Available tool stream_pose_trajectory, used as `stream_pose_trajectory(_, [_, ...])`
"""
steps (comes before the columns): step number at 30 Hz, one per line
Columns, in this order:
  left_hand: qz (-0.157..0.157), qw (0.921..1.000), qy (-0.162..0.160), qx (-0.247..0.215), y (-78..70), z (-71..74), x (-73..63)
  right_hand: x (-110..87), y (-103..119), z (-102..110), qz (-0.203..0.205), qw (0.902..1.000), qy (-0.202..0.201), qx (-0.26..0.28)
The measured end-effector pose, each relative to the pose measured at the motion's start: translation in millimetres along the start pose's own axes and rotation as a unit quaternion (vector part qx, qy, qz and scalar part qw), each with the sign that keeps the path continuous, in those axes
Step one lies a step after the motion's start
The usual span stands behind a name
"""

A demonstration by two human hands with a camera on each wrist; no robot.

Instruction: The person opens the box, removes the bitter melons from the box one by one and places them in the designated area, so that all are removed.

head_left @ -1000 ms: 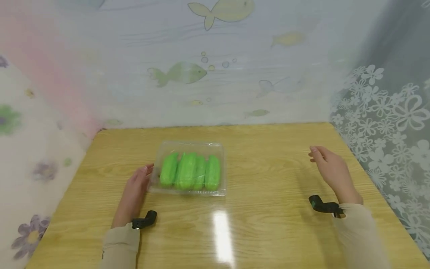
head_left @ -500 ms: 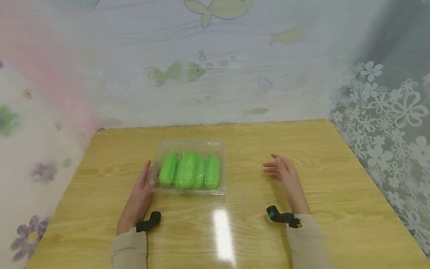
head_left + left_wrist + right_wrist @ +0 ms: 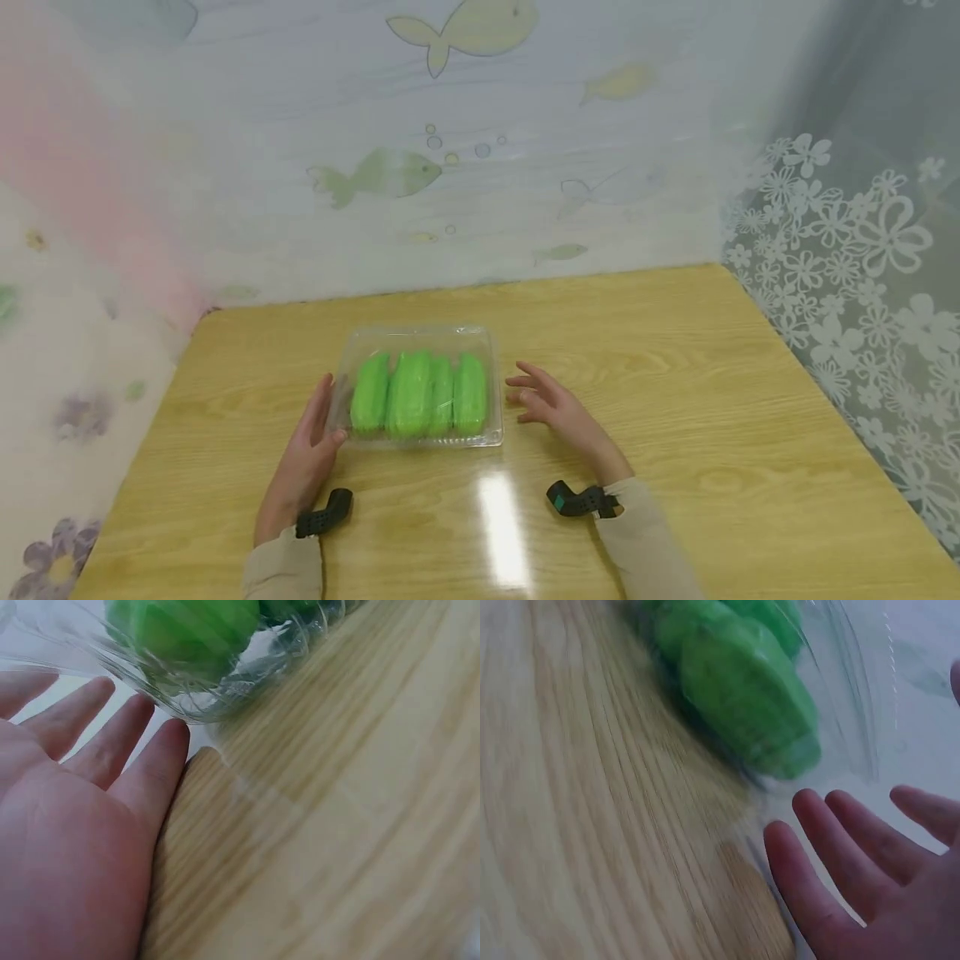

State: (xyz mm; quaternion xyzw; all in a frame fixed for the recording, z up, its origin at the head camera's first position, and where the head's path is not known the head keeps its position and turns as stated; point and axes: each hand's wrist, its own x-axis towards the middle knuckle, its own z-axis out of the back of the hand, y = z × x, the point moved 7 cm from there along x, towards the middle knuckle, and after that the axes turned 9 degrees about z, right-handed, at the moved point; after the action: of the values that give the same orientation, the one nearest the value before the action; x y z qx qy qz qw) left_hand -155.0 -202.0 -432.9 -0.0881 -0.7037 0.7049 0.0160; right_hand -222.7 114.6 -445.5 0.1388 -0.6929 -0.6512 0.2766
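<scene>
A clear plastic clamshell box (image 3: 420, 337) lies on the wooden table, left of the middle. Through its lid show several long bright green pieces (image 3: 411, 396) set side by side; their exact kind is unclear. My left hand (image 3: 303, 462) is at the box's left side, fingers straight, thumb by the near left corner. In the left wrist view the fingertips (image 3: 176, 731) reach the box's lower edge. On the other side my right hand (image 3: 558, 412) has its fingers spread and relaxed, just short of the box's right wall. The right wrist view shows a gap between those fingertips (image 3: 780, 832) and the box.
The wooden table (image 3: 675, 400) runs back to a wall (image 3: 495, 208) painted with fish. A flower-patterned panel (image 3: 847, 250) borders the right side. A bright light reflection lies on the table in front of the box. Each wrist wears a black camera mount (image 3: 326, 512).
My right hand has swept left from the table's right side to near the box. The left hand has shifted slightly, its thumb now at the box's near corner. The view has tilted a little.
</scene>
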Motion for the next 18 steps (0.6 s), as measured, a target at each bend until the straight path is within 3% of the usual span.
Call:
stream_pose_trajectory(4, [-0.013, 0.9998, 0.011, 0.008, 4.0, 2.8, 1.3, 2.8, 0.2, -21.3, -0.011, 0.9977, 0.066, -0.01])
stream_pose_trajectory(7, [-0.01, 0.9998, 0.011, 0.015, 6.7, 5.1, -2.7, 0.2, 5.3, -33.7, -0.043, 0.9949, 0.087, -0.027])
stream_pose_trajectory(12, [-0.009, 0.9994, 0.004, 0.034, 7.8, 6.4, -5.7, -0.7, 19.8, -41.4, -0.058, 0.9932, 0.083, -0.057])
stream_pose_trajectory(18, [0.005, 0.9992, -0.006, 0.038, 4.4, -3.6, -2.2, -0.7, 20.8, -38.3, -0.055, 0.9952, 0.064, -0.051])
